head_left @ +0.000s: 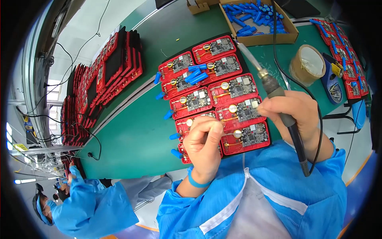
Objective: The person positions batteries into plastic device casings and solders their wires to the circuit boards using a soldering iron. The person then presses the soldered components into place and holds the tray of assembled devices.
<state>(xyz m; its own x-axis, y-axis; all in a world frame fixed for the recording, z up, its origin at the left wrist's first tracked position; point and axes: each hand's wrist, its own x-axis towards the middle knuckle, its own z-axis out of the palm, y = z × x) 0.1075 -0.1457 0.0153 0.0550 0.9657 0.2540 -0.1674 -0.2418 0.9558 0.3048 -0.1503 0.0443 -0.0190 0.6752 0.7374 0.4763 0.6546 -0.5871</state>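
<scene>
My right hand [296,113] is wrapped round the handle of a soldering iron [272,85], its tip pointing up and away over the far end of the cases. My left hand [203,145] is closed, thumb against curled fingers, above the near cases; what it pinches, if anything, I cannot make out. Beneath both hands lie two columns of red cases [242,112] with grey circuit boards and round coin cells. Several blue cylindrical batteries [195,75] rest on the upper cases, and others [168,114] stick out along the left edge.
A cardboard box [274,39] of blue batteries stands at the back. To the right are a tape roll [308,63], a blue tape dispenser [333,83] and more red cases [350,71]. Stacked red cases [115,67] line the left. A co-worker in blue [93,207] is at lower left.
</scene>
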